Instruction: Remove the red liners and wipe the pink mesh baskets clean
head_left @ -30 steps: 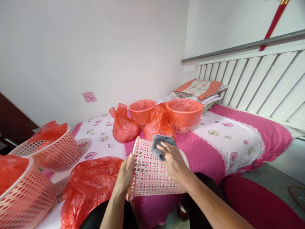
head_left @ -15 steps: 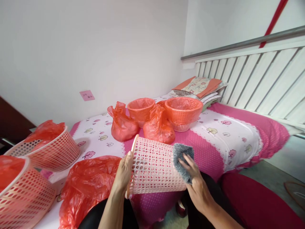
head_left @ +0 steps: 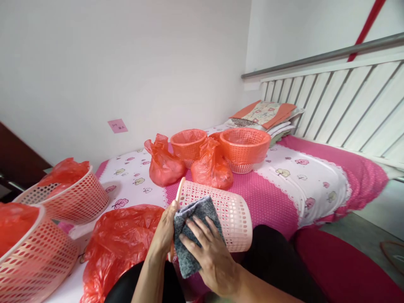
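Note:
A pale pink perforated plastic basket [head_left: 235,216] lies on its side above my lap, its rim toward the left and its base toward the right. My left hand [head_left: 166,229] grips the rim, with the thumb on the outer edge and the other fingers hidden. My right hand [head_left: 211,256] presses a folded grey cloth [head_left: 192,235] flat against the basket's side near the rim. The fingers of that hand lie spread over the cloth. Beside my left forearm, a crumpled red plastic bag [head_left: 123,235] rests on the bed.
Two baskets with red bags [head_left: 189,143] [head_left: 244,147] and two tied red bags [head_left: 166,166] [head_left: 211,168] stand behind. More bagged baskets [head_left: 75,198] [head_left: 38,256] are at left. Pillows [head_left: 265,115] lie near the white bed rail [head_left: 341,105]. A dark red stool [head_left: 344,265] is at right.
My right hand has moved the grey cloth left along the basket, from the base end to near the rim. My left hand keeps its hold on the rim.

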